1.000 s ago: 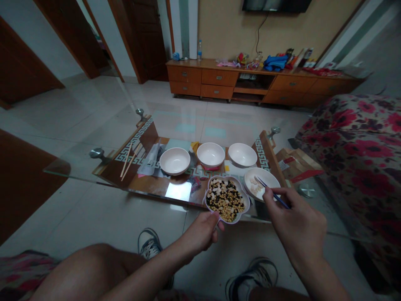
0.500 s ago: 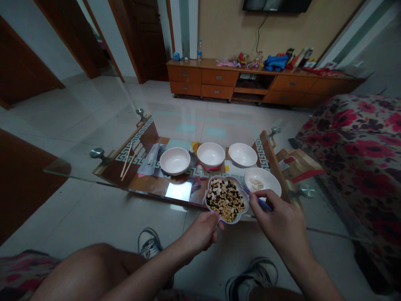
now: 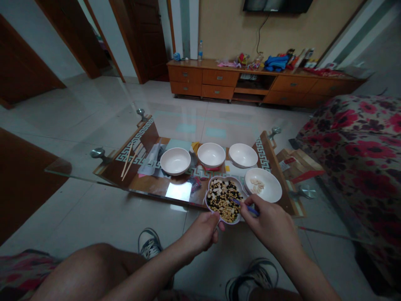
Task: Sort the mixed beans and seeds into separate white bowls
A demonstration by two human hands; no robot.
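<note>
A flower-shaped dish point(image 3: 209, 201) full of mixed black, yellow and white beans sits at the near edge of the glass table point(image 3: 103, 138). My left hand point(image 3: 202, 232) is closed on the dish's near rim. My right hand point(image 3: 271, 225) is closed on blue chopsticks point(image 3: 248, 206), whose tips reach into the beans on the dish's right side. Just right of the dish stands a white bowl point(image 3: 269, 192) with a few pale beans in it.
Three more white bowls point(image 3: 174, 161) point(image 3: 211, 154) point(image 3: 243, 155) stand in a row behind the dish. Wooden chopsticks point(image 3: 129, 159) lie at the table's left. A floral sofa point(image 3: 360, 146) is at the right, a wooden TV cabinet point(image 3: 250, 81) along the far wall. My knees and shoes show below.
My right hand has moved left with the blue chopsticks, from over the bowl of pale beans to the bean dish. My left hand has stayed on the dish.
</note>
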